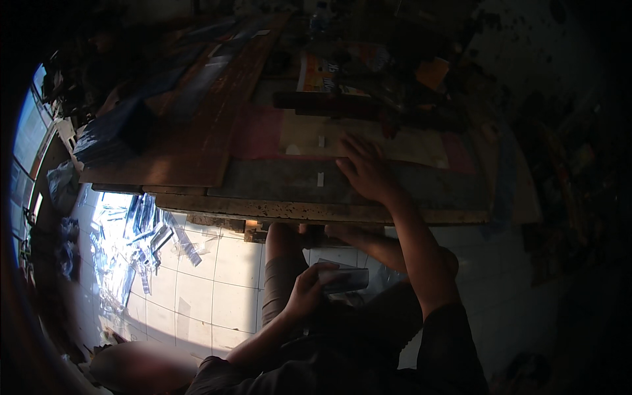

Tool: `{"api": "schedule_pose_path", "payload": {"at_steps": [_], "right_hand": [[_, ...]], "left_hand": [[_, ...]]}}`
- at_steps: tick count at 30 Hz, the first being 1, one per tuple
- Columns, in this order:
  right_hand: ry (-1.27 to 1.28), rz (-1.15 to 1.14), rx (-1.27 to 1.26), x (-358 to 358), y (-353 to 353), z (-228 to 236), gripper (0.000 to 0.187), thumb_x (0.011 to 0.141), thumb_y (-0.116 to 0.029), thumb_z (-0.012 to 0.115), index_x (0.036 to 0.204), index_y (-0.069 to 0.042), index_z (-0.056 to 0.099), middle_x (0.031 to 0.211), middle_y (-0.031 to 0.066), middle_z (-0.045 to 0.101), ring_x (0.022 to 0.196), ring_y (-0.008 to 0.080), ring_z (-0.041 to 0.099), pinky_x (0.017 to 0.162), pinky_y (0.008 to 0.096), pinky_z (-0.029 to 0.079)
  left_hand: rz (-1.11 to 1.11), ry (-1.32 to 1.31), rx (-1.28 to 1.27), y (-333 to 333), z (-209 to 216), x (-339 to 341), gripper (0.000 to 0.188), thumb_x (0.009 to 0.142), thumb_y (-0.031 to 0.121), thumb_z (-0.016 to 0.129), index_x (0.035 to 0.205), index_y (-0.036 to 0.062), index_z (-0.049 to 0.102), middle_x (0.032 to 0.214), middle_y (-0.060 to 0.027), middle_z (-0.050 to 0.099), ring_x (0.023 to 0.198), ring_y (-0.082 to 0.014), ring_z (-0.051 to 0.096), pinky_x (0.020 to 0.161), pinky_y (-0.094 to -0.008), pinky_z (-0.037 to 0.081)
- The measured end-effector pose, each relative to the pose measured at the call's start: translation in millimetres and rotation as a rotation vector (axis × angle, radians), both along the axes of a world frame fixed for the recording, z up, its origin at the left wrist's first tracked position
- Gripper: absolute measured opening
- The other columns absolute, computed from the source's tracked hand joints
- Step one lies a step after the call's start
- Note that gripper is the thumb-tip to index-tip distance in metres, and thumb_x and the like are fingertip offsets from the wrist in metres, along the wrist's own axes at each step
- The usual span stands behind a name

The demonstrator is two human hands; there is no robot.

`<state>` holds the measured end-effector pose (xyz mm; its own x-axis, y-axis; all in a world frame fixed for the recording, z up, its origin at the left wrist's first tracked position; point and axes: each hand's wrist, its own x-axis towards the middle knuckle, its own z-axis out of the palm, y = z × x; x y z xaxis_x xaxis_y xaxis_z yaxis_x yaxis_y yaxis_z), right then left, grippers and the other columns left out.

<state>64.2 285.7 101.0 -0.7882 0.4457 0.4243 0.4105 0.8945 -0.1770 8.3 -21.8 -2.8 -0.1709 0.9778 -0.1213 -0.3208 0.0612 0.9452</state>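
Low over my lap, my left hand is closed on the near end of a flat, grey, slightly shiny rectangular piece; its exact kind is too dark to tell. My right hand reaches onto the table with its fingers spread. Its fingertips rest at the lower edge of a long pale sheet with pink ends, and nothing shows in its grip. Left of those fingers, one small light strip lies on the sheet. Another small strip lies nearer me, on the dark tabletop.
A dark bar lies along the sheet's far side, with an orange printed sheet behind it. Brown board covers the table's left part, bearing dark bundles. Shiny strips litter the tiled floor at the left.
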Motion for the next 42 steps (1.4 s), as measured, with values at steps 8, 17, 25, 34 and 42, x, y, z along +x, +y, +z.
{"api": "schedule_pose_path", "payload": {"at_steps": [8,17,25,34,42], "right_hand": [[-0.035,-0.023,-0.047,0.1,-3.7,4.9,0.055,0.107,-0.043,0.05,0.147,-0.005,0.051,0.159,0.0157,0.042,0.151,0.0317,0.035,0.122,0.0535,0.025],[-0.039,-0.048,0.013,-1.4,-1.1,-0.6,0.054,0.107,-0.041,0.049,0.149,-0.007,0.049,0.159,0.0151,0.043,0.149,0.0298,0.038,0.12,0.0486,0.026],[-0.035,-0.046,-0.031,-0.5,0.5,0.0,0.055,0.107,-0.044,0.049,0.148,-0.006,0.051,0.16,0.0149,0.041,0.151,0.0314,0.034,0.123,0.0537,0.024],[-0.047,-0.056,-0.012,-3.5,-5.8,3.1,0.054,0.108,-0.04,0.046,0.15,-0.007,0.049,0.161,0.0156,0.04,0.152,0.0313,0.034,0.122,0.0534,0.024],[-0.026,-0.067,-0.018,-1.8,-9.0,3.3,0.054,0.107,-0.04,0.048,0.149,-0.006,0.049,0.16,0.0166,0.041,0.151,0.0334,0.034,0.122,0.0553,0.025]], "left_hand": [[0.0,-0.002,0.016,1.0,-1.6,-0.6,0.03,0.098,0.0,0.054,0.127,-0.0032,0.056,0.118,-0.0183,0.073,0.112,-0.0237,0.071,0.097,-0.0346,0.057],[0.001,0.049,0.038,1.9,3.1,-1.6,0.029,0.097,0.001,0.055,0.125,-0.0036,0.057,0.117,-0.0172,0.073,0.112,-0.0219,0.071,0.096,-0.0329,0.057],[0.014,-0.046,-0.026,3.2,6.1,1.1,0.027,0.1,0.005,0.057,0.125,-0.0035,0.057,0.117,-0.0177,0.072,0.113,-0.0232,0.071,0.096,-0.0338,0.057],[0.014,-0.043,-0.021,0.6,-13.6,1.3,0.027,0.101,0.009,0.06,0.124,-0.0037,0.057,0.117,-0.018,0.072,0.112,-0.0243,0.071,0.096,-0.0347,0.057],[0.033,0.084,-0.058,-3.6,5.5,-0.5,0.025,0.1,0.008,0.061,0.123,-0.0021,0.061,0.115,-0.0126,0.07,0.108,-0.0184,0.07,0.094,-0.0323,0.057]]}}
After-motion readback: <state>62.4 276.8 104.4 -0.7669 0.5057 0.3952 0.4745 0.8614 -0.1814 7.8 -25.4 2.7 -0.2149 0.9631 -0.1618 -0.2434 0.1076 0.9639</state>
